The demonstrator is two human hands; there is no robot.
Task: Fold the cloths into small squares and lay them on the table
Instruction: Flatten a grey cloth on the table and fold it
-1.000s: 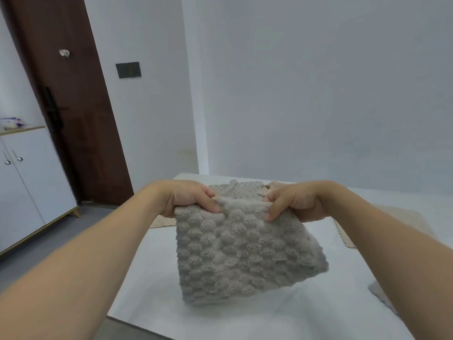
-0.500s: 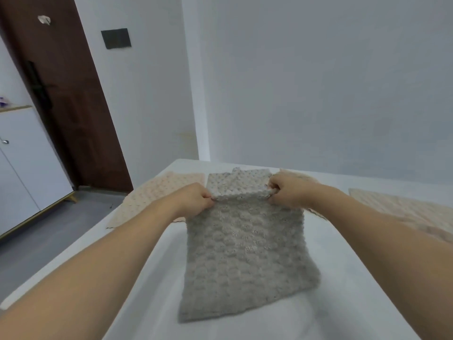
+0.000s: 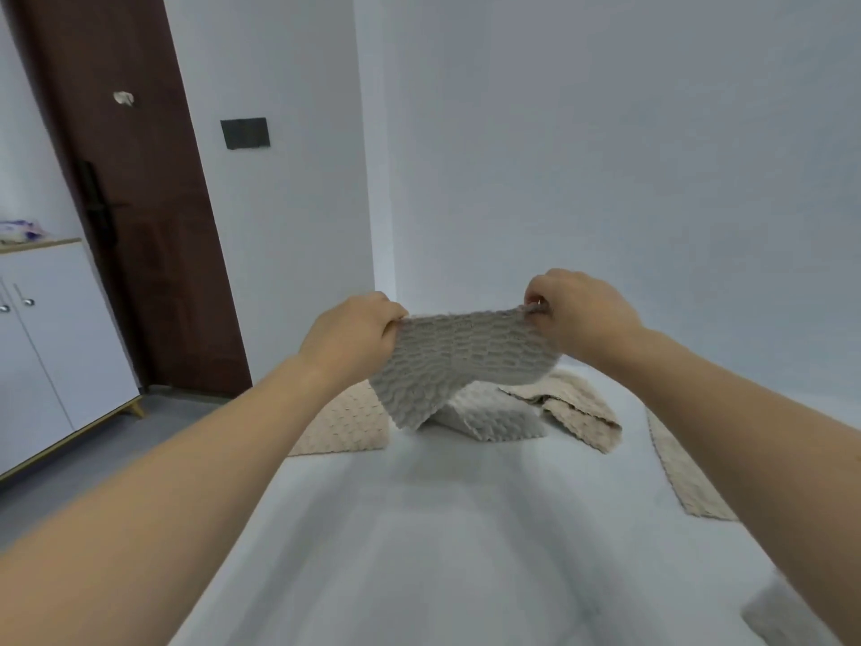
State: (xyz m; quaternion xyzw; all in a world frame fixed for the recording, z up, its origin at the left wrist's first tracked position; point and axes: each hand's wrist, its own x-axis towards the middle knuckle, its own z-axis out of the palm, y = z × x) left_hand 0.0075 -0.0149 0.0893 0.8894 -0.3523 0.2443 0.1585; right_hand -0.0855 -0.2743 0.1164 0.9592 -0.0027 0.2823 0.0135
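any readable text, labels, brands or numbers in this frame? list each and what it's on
None readable.
Package on the white cabinet: purple print, too blurred to read.
Dark wall plate: blank, no marking visible.
Brown door: no sign or number.
Grey cloth held by the left hand and right hand: no tag or label showing.

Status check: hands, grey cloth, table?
Left hand and right hand each pinch a top corner of the grey cloth. Cloth held up, lower edge hanging above the table. Beige cloths lie beyond, nothing blocking.
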